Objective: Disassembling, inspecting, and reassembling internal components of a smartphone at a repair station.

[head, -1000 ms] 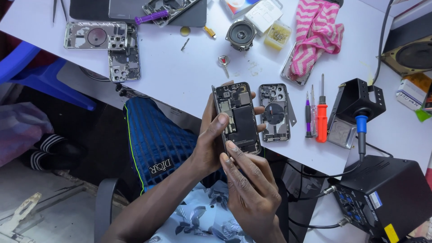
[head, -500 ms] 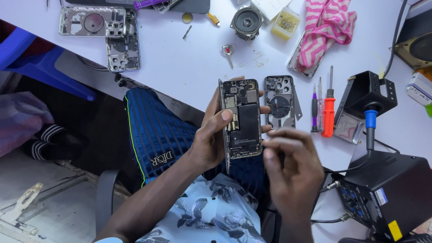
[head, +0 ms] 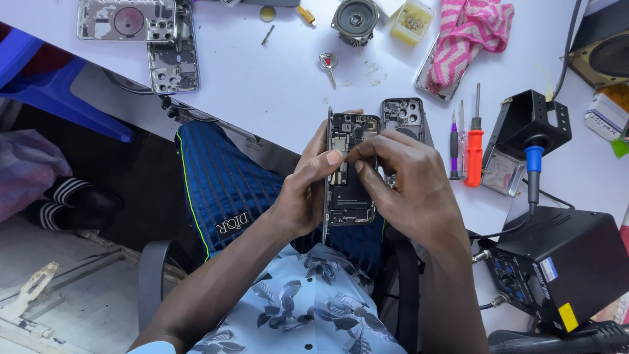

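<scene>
White table (head: 262, 85) lay beyond both hands. Black soldering station (head: 557, 269) sat to R of right hand (head: 409, 190). Opened phone (head: 350, 170) was gripped along its edge by left hand (head: 304, 190), fingers curled shut round it; R hand's fingertips pinched closed on phone's innards. Orange screwdriver (head: 474, 147) lay just R of R hand.
</scene>
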